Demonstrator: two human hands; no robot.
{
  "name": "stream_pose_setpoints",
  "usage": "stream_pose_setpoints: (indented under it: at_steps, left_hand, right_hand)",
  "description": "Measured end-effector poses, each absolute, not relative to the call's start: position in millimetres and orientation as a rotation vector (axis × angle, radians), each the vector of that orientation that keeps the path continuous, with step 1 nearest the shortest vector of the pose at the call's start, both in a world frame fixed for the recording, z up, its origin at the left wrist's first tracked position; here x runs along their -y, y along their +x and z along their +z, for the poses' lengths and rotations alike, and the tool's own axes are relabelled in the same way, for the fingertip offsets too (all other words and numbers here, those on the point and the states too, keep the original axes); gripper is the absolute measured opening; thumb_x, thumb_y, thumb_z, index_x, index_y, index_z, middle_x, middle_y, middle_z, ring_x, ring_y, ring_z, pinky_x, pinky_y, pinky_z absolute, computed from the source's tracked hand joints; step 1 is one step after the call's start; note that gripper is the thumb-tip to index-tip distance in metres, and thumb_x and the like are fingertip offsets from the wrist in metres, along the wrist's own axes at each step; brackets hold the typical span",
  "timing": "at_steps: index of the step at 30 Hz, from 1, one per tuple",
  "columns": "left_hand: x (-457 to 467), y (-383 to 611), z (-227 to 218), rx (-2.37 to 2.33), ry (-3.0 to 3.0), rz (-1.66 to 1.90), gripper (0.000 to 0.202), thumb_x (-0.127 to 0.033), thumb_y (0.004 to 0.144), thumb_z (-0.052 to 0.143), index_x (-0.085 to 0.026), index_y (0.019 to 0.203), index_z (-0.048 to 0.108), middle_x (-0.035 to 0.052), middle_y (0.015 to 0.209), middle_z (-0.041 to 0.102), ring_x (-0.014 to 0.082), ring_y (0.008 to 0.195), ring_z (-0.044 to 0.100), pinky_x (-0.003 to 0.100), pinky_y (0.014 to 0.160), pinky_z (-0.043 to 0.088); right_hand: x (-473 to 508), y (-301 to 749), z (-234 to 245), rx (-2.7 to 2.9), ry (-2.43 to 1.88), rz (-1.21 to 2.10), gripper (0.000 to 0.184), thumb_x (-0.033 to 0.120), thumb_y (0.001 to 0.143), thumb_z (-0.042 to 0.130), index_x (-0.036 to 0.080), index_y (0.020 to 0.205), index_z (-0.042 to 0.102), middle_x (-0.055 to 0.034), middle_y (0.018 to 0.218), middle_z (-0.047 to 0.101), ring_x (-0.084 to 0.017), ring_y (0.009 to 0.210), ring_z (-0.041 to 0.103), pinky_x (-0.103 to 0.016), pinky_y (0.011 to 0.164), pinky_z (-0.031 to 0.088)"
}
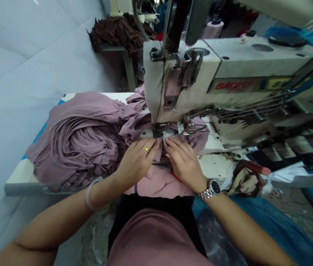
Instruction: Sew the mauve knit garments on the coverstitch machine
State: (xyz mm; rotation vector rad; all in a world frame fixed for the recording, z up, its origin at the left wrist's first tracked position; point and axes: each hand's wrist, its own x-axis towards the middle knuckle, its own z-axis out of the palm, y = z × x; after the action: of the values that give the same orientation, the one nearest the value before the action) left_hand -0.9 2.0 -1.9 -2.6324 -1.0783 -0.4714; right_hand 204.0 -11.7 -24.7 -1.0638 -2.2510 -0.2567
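Observation:
A sewing machine (184, 85) stands in front of me, with its needle area and presser foot (160, 129) just beyond my fingertips. My left hand (140, 157) wears a gold ring and is closed on mauve fabric (158, 152) in front of the foot. Close beside it, my right hand (182, 159) presses its fingers together on the same fabric, thumb partly hidden. More mauve fabric (198, 138) lies right of the foot. To the left, a thick pile of folded mauve fabric (70, 140) rests on the table, joined by loose folds to the machine.
White tiled wall (20, 55) runs along the left. Brown fabric pieces (117, 31) are heaped on a table behind. Pink cloth (162, 181) covers the front edge near my lap. Scraps (245, 177) and a red-handled tool (256, 167) lie at right. Thread lines stretch across the machine.

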Motion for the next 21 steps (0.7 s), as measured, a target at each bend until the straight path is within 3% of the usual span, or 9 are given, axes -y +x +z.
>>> stream_pose_setpoints:
  at_steps: [4, 14, 21]
  left_hand:
    - [-1, 4, -1, 1.168, -2.599, -0.454, 0.038, -0.019, 0.095, 0.048, -0.010, 0.131, 0.056, 0.0139, 0.127, 0.061, 0.0276, 0.112, 0.055, 0.040, 0.083, 0.045]
    - [-9, -1, -9, 1.082, -2.692, -0.601, 0.037, -0.013, 0.096, 0.040, -0.005, 0.128, 0.056, 0.0156, 0.127, 0.060, 0.0259, 0.113, 0.055, 0.038, 0.090, 0.047]
    - [-10, -2, -10, 1.119, -2.726, -0.583, 0.042, -0.011, 0.093, 0.042, -0.007, 0.133, 0.052, 0.0167, 0.129, 0.058, 0.0266, 0.116, 0.053, 0.040, 0.093, 0.047]
  right_hand:
    - [10, 197, -23, 2.163, -1.060, -0.112, 0.025, 0.011, 0.093, 0.049, 0.013, 0.118, 0.056, -0.0139, 0.126, 0.064, -0.024, 0.121, 0.055, -0.042, 0.099, 0.046]
    - [7, 199, -9, 2.462, -1.061, -0.408, 0.021, 0.013, 0.094, 0.046, 0.011, 0.105, 0.063, -0.0140, 0.129, 0.062, -0.028, 0.120, 0.053, -0.042, 0.095, 0.045]
    - [3, 203, -7, 2.482, -1.071, -0.373, 0.021, 0.016, 0.095, 0.048, 0.012, 0.108, 0.063, -0.0128, 0.130, 0.061, -0.026, 0.116, 0.054, -0.041, 0.095, 0.046]
